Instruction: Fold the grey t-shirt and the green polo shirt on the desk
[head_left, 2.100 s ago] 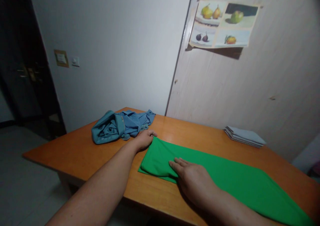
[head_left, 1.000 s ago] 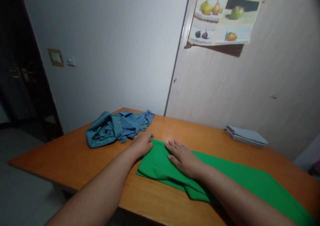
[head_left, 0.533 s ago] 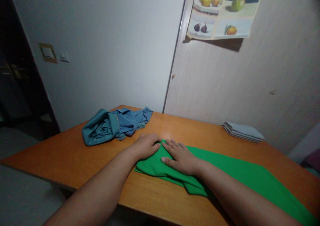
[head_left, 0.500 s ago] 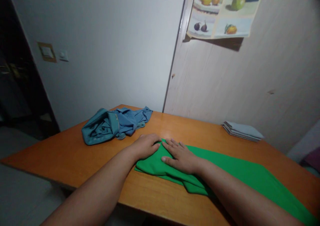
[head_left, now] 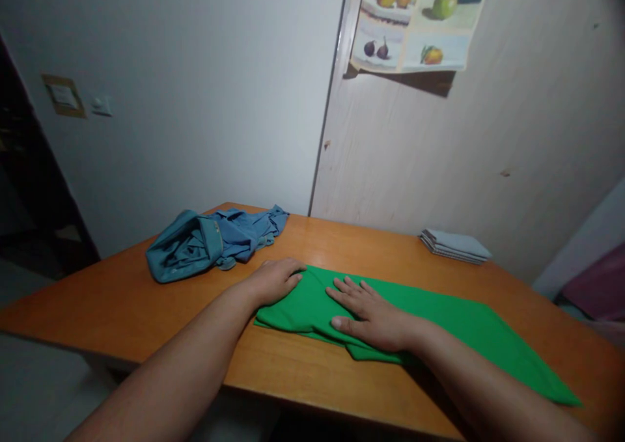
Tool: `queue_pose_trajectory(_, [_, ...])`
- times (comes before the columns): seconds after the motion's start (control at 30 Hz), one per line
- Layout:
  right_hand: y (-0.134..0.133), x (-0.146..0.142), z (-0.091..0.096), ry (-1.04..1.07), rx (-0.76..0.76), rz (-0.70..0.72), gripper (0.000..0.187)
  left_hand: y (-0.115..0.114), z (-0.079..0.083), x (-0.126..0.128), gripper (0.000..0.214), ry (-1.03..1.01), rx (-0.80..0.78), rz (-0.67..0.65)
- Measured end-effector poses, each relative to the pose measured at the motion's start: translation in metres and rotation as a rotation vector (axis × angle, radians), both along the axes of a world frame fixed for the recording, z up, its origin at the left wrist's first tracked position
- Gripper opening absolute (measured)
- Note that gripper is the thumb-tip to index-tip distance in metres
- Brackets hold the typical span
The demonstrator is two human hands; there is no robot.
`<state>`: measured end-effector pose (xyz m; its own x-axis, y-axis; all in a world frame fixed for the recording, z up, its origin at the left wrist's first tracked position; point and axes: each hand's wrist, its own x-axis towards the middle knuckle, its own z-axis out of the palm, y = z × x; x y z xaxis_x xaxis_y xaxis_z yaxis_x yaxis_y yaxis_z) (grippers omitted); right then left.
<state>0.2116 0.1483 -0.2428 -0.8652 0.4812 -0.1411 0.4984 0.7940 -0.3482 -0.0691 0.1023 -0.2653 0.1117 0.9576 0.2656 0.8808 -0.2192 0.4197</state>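
A folded piece of green cloth [head_left: 444, 315] lies in a long strip across the orange wooden table, its far right end narrowing to a point near the front right. My left hand [head_left: 277, 280] rests at the cloth's left end, fingers stretched over the upper corner and thumb a little apart. Flat on the cloth's left half lies my right hand [head_left: 370, 313], its fingers spread. Small creases and a loose fold show along the near edge, below my right hand. My right forearm hides part of that edge.
Left of the cloth lies a crumpled blue garment [head_left: 249, 234] with a teal fabric bag or pouch [head_left: 183, 253]. At the back right sits a folded grey cloth stack [head_left: 455, 245]. Behind the table [head_left: 166, 325] stands a wall bearing a fruit picture sheet [head_left: 415, 28].
My right hand has slid to the right across the cloth, away from my left hand, and the fabric looks flatter between them. The camera view has shifted slightly right.
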Motion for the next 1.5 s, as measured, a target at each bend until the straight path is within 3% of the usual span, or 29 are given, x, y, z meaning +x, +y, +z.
queue_pose_trajectory(0.2, [0.001,0.001,0.000,0.016,-0.016,-0.012,0.079,-0.005,0.018,0.007,0.024,-0.085,0.040,0.007])
queue_pose_trajectory(0.37, [0.000,0.000,-0.006,0.029,0.014,-0.010,0.081,-0.030,0.031,0.005,0.009,-0.160,-0.007,0.049])
queue_pose_trajectory(0.53, [0.002,0.000,-0.012,0.067,0.035,-0.010,0.085,-0.063,0.024,-0.007,0.033,-0.115,-0.044,0.340])
queue_pose_trajectory(0.63, [0.003,0.000,-0.014,0.069,0.041,-0.013,0.085,-0.075,0.018,-0.006,0.043,-0.126,-0.110,0.360])
queue_pose_trajectory(0.9, [0.002,-0.001,-0.015,0.068,0.053,-0.023,0.084,-0.070,0.016,-0.006,0.036,-0.041,-0.083,0.345])
queue_pose_trajectory(1.07, [0.000,-0.002,-0.014,0.062,0.056,-0.030,0.087,-0.070,0.015,-0.017,0.038,0.003,-0.165,0.348])
queue_pose_trajectory(1.23, [0.000,-0.001,-0.013,0.065,0.041,-0.021,0.092,-0.071,0.016,-0.016,0.045,-0.085,0.030,0.408])
queue_pose_trajectory(1.3, [0.000,-0.001,-0.013,0.072,0.030,-0.025,0.090,-0.074,0.017,-0.012,0.046,-0.170,-0.039,0.387])
queue_pose_trajectory(1.43, [0.000,-0.001,-0.012,0.058,0.018,-0.031,0.088,-0.087,0.018,-0.004,0.043,-0.475,-0.362,0.311])
queue_pose_trajectory(1.5, [-0.001,-0.001,-0.011,0.050,0.020,-0.032,0.089,-0.091,0.019,-0.002,0.039,-0.529,-0.389,0.270])
